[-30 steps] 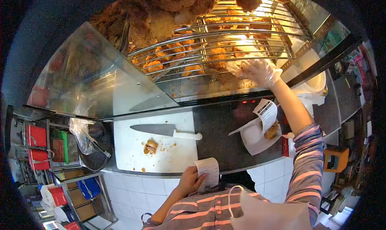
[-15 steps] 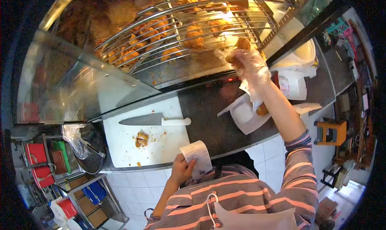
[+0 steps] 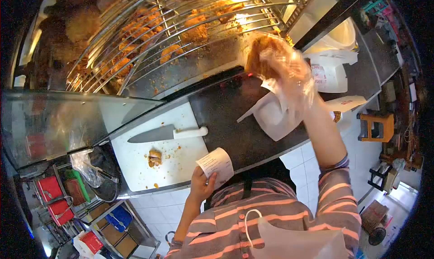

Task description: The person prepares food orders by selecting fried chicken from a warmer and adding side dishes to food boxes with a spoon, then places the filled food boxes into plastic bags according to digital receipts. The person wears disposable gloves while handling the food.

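Note:
My left hand pinches a printed paper slip near the counter's front edge. My right hand wears a clear plastic glove and is smeared by motion. Its fingers are closed around a golden-brown piece of fried chicken, at the front opening of the lit display case. Below that hand, an open white paper container sits on the dark counter, partly hidden by the glove. A white-handled knife lies on the white cutting board, with a small cut chicken piece and crumbs in front of it.
A wire rack with several fried pieces behind it fills the display case. Its glass panel stands at the left. White boxes are at the right. Tongs lie by a plastic bag at the left. An orange stool is on the floor.
My right hand has drawn back slightly from the rack with the fried chicken, which now shows larger and browner. The view has shifted and turned a little. My left hand still holds the slip.

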A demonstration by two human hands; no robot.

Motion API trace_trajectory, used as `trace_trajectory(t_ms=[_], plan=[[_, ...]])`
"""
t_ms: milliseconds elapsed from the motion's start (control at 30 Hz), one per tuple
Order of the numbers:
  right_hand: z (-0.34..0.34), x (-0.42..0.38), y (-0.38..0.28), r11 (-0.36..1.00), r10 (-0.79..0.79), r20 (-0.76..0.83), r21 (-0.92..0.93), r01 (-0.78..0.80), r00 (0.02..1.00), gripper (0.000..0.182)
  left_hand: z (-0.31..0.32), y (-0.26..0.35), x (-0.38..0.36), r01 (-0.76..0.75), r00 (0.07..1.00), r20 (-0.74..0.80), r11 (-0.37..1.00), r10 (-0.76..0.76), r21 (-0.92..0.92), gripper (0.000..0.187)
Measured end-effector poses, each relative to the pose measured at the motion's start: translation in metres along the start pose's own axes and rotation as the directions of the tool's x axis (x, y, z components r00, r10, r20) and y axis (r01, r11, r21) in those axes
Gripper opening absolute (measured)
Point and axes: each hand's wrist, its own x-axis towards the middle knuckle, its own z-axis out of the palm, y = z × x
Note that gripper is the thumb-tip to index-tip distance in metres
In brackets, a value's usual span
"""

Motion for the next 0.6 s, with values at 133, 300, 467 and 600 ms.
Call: trace_trajectory(t_ms=[133, 300, 467, 600], plan=[[-0.032, 0.055, 0.019, 0.704, -0.195, 0.012, -0.695, 0.149, 0.981, 0.04, 0.001, -0.006, -0.002, 0.035, 0.999, 0.038, 0.999, -0.036, 0.022, 0.021], [-0.058, 0.121, 0.043, 0.347, -0.249, 0.047, -0.928, 0.135, 0.967, 0.039, 0.005, 0.001, 0.004, 0.222, 0.97, 0.121, 0.969, -0.209, -0.106, 0.025], [-0.06, 0.133, 0.051, 0.229, -0.233, 0.047, -0.968, 0.102, 0.971, 0.038, 0.008, -0.009, 0.002, 0.14, 0.982, 0.136, 0.989, -0.134, -0.042, 0.027], [-0.033, 0.148, 0.055, 0.194, -0.244, 0.093, -0.971, 0.143, 0.965, 0.037, 0.016, -0.026, -0.007, 0.325, 0.942, 0.16, 0.922, -0.295, -0.212, 0.027]])
